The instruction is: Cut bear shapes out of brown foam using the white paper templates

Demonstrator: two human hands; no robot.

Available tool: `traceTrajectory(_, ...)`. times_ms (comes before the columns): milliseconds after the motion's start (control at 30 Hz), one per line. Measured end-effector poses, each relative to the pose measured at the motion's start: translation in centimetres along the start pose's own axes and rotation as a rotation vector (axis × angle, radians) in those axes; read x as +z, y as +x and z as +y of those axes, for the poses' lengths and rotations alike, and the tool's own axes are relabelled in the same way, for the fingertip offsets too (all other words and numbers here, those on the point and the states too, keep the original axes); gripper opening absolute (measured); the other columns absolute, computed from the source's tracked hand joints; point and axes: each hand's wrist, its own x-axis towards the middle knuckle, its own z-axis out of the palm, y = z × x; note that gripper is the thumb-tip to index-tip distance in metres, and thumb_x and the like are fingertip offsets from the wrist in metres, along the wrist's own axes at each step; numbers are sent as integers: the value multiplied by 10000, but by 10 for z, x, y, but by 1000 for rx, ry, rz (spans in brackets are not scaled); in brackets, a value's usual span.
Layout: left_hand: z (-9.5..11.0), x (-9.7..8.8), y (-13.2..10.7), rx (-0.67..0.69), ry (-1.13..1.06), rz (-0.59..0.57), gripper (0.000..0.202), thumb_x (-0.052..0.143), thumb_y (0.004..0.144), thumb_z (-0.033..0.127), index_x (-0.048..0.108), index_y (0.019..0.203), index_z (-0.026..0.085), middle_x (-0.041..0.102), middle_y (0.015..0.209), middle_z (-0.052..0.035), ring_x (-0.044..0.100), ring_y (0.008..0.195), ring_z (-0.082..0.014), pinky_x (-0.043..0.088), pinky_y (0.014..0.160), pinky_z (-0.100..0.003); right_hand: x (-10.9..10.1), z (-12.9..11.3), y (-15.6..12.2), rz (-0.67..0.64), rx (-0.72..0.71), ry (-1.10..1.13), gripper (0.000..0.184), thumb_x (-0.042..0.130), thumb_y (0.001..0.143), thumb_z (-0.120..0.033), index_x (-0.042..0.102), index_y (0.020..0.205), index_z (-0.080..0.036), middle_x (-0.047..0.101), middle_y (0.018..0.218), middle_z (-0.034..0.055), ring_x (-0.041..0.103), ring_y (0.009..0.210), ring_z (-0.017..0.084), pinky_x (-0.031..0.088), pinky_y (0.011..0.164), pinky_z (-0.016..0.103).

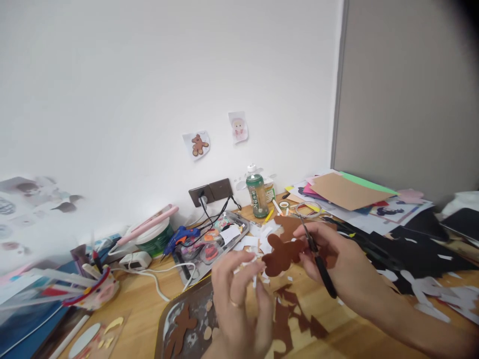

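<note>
My right hand (333, 259) grips a pair of scissors with dark handles (322, 267), the blades pointing up and away. Its thumb and a finger also pinch the right edge of a brown bear-shaped cutout (280, 254) with rounded lobes. My left hand (241, 299), a ring on one finger, is slightly blurred; its curled fingers are apart, close to the cutout's left edge. Whether they touch it, I cannot tell. Below lie brown offcuts (288, 319). A dark tray (164, 324) by my left hand holds another brown cutout (182, 329) and small tan pieces.
A blue glue gun (181, 238) rests by a plastic box (239, 232) of small items. Beyond stand a green-labelled bottle (257, 193) and a wall socket (211, 192). Coloured sheets (348, 189) and black scraps (422, 254) lie right; a pen basket (93, 294) stands left.
</note>
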Motion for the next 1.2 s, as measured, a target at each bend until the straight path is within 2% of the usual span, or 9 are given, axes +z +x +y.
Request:
traceTrajectory(67,7,1,0,8,-35,-76,400,589,701,20,503,1067,157,530,1061,-96,492,1026,-218,397,895,-364,1,-2,0,-55,20,25,278,562,752,-162,461,981,-283,579,797,-34,579,723,179,467,647,302)
traceTrajectory(133,12,5,0,-117,-144,-211,386,628,731,103,497,1089,168,531,1126,-112,501,1060,-215,423,874,-338,2,-6,-1,-131,40,80,280,554,763,-159,447,991,-281,579,784,-38,577,712,168,465,635,286)
traceTrajectory(200,15,8,2,-298,-310,-281,288,619,754,130,525,1018,193,555,1110,-96,530,1039,-200,444,844,-318,4,-11,-2,-190,56,152,277,542,767,-140,439,986,-273,562,755,-46,557,656,140,462,599,256)
traceTrajectory(267,15,9,4,-518,-498,-279,181,635,738,126,555,882,204,593,1015,-61,562,983,-191,446,837,-320,5,-13,-3,-222,56,219,259,536,771,-122,443,968,-263,544,740,-48,534,619,118,460,576,230)
traceTrajectory(367,13,9,11,-890,-792,-296,154,700,681,178,564,752,191,604,873,-25,593,863,-178,467,772,-306,6,-11,-3,-267,44,339,249,578,781,-150,448,966,-252,554,769,-30,550,682,125,465,608,224)
traceTrajectory(467,13,8,16,-1085,-1011,-303,146,719,662,217,592,720,173,605,825,-14,602,782,-148,473,713,-264,7,-6,-1,-286,44,426,308,653,759,-222,453,991,-240,568,800,-10,563,726,147,466,638,246)
traceTrajectory(600,13,8,16,-1112,-1075,-249,119,733,646,178,629,702,167,611,892,-19,600,845,-139,450,786,-251,7,-4,0,-280,67,466,282,642,784,-305,466,994,-238,551,792,-22,544,707,128,456,638,241)
traceTrajectory(867,8,13,12,-1104,-1127,-236,156,765,595,142,634,675,173,593,907,-16,587,868,-144,441,792,-254,5,-17,-1,-282,155,444,375,679,725,-408,490,985,-217,560,777,-7,537,676,144,456,607,262)
traceTrajectory(1200,14,12,14,-1172,-1174,-185,128,750,600,119,649,665,165,619,852,-9,594,809,-134,449,750,-235,5,-9,1,-313,146,498,368,673,746,-344,485,1044,-237,553,782,-23,528,692,129,441,622,246)
